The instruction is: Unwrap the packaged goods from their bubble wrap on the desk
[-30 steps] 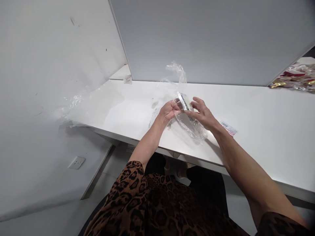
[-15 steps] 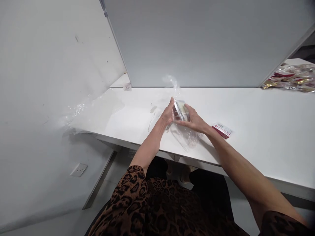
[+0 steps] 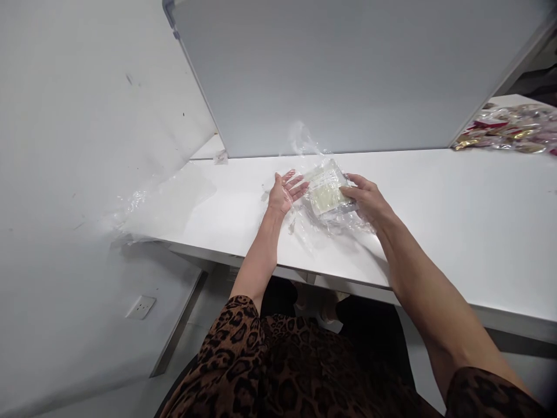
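A small flat packet (image 3: 325, 190) with a pale yellowish content lies face up inside a crumpled clear plastic bag (image 3: 319, 223) on the white desk (image 3: 456, 220). My right hand (image 3: 368, 198) grips the packet's right edge through the plastic. My left hand (image 3: 285, 190) is open, palm up, fingers spread, just touching the packet's left side. The top of the clear bag sticks up behind the packet near the grey partition.
A grey partition (image 3: 348, 69) stands along the desk's back edge. Several red and gold wrapped packets (image 3: 509, 128) are heaped at the far right. A crumpled clear plastic sheet (image 3: 148, 191) lies at the desk's left end by the white wall. A wall socket (image 3: 140, 306) sits low left.
The packet was held on edge between both hands; now it lies flat and face up. My left hand has let go and opened. The red-and-white label seen earlier is hidden.
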